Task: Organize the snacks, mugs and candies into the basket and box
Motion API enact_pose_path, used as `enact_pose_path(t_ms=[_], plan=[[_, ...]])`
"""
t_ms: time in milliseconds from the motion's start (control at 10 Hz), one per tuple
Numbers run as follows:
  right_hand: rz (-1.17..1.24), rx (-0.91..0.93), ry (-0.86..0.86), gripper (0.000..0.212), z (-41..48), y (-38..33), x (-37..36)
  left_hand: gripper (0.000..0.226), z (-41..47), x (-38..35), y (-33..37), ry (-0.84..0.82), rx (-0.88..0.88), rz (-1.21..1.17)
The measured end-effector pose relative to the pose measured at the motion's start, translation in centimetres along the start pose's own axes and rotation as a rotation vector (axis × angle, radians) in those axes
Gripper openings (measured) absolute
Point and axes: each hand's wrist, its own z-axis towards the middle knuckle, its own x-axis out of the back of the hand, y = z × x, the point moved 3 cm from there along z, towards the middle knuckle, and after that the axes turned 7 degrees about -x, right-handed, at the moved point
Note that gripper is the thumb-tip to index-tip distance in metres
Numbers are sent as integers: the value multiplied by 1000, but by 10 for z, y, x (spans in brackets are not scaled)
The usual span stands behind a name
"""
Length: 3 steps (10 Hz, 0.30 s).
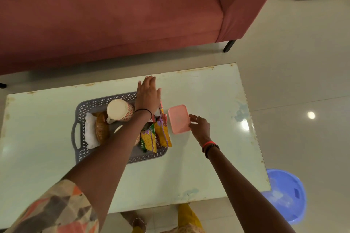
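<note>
Left hand [148, 93] over far right corner of basket [81, 108], fingers straight, nearly together, nothing held. Right hand [200, 126] at near right edge of box [179, 118], fingertips on lid rim; pinch or mere touch, cannot tell. Box lidded, on table [208, 91], just right of basket. Mug [119, 109] in basket, packets [155, 136] along its right wall, leaning over rim.

Risks:
- Left forearm across basket: pulling back low could clip mug or tip packets out.
- Weak edge contact on box: likely to slide on glossy top rather than lift.
- Candies not visible; maybe in box, unverified.
</note>
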Motion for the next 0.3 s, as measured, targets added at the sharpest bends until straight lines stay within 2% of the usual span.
enact_pose_path(t_ms=[300], plan=[[-130,13,-28,39,-10,-11,-20,49,-23,16,-49,50,56,24]])
